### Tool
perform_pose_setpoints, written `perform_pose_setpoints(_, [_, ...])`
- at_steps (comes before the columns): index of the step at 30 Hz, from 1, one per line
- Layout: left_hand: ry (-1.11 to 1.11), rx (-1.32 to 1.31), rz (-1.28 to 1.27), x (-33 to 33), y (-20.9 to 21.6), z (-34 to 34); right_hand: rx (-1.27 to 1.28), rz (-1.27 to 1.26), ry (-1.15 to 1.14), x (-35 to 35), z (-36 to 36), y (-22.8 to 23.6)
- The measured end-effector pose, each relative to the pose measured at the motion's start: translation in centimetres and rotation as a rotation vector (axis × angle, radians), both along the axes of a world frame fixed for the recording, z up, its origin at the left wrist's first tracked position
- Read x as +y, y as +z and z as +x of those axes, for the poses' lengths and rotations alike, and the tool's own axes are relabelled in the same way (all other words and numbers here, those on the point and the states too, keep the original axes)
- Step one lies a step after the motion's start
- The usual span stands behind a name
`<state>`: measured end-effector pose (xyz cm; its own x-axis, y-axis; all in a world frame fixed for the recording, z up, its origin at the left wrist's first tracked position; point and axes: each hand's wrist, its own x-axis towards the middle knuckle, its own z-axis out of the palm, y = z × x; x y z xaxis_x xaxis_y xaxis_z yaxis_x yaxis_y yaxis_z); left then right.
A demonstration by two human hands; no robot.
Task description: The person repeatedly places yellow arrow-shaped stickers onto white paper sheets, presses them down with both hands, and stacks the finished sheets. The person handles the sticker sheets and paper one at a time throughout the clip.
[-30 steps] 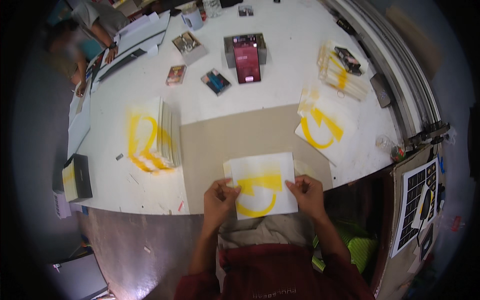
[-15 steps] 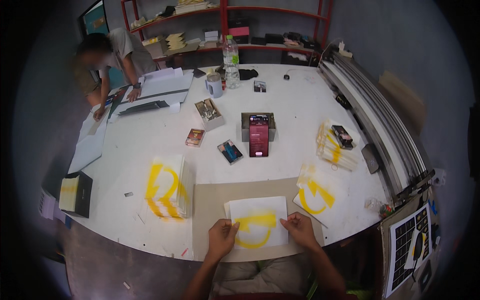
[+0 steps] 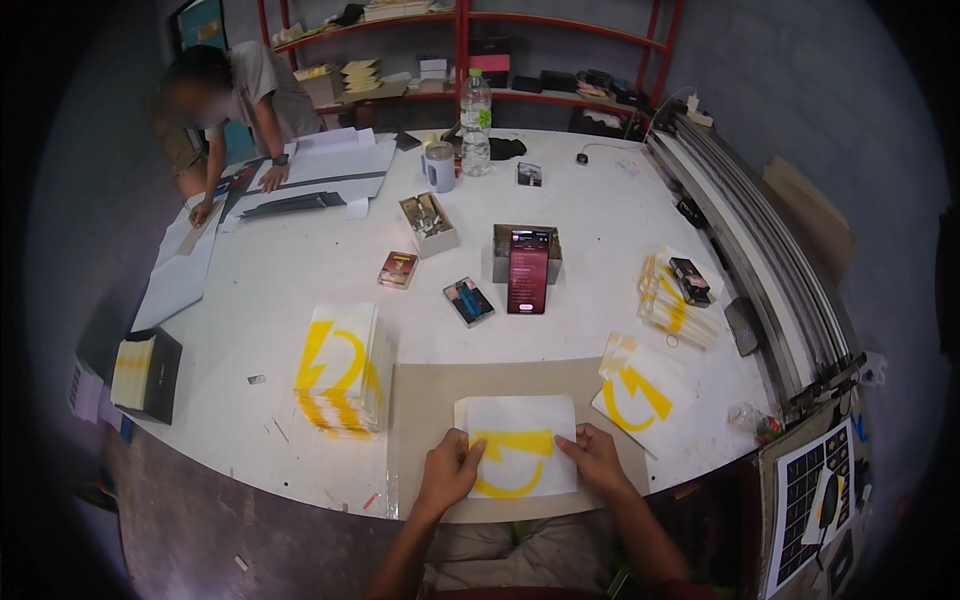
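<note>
A white paper sheet (image 3: 520, 415) with a yellow printed shape is in front of me, above a grey-brown board (image 3: 425, 390). My left hand (image 3: 453, 470) grips the sheet's left edge, thumb on top. At the opposite edge, my right hand (image 3: 594, 458) pinches the paper between thumb and fingers. The edge of another cream-white sheet shows behind its upper left corner. A tall stack of similar printed papers (image 3: 338, 365) stands to the left of the board. More such sheets (image 3: 630, 385) lie to the right.
A phone (image 3: 528, 275) leans on a small box, with cassette-like cases nearby. Farther back are a mug (image 3: 438, 168) and a water bottle (image 3: 477, 125). A long metal cutter (image 3: 760, 250) lines the right side. At the far left a co-worker (image 3: 255, 100) leans over large sheets.
The sheet's top edge has levelled out, and its left side sits straighter between my hands. Both hands keep their hold. The whole view has shifted slightly.
</note>
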<state>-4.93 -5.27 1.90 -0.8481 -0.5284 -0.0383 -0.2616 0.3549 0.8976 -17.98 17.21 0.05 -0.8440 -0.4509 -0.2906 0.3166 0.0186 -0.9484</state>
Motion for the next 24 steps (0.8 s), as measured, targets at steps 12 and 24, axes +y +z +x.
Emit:
perform_pose_setpoints(12, [-0.103,-0.129,0.896,-2.0,0.3,-1.7,-0.212,-0.055,0.132,0.1,-2.2,1.1])
perform_pose_setpoints(24, [-0.174,-0.057,1.080,-2.0,0.9,-2.8,-0.352,-0.147,0.105,0.1,-2.9,1.3])
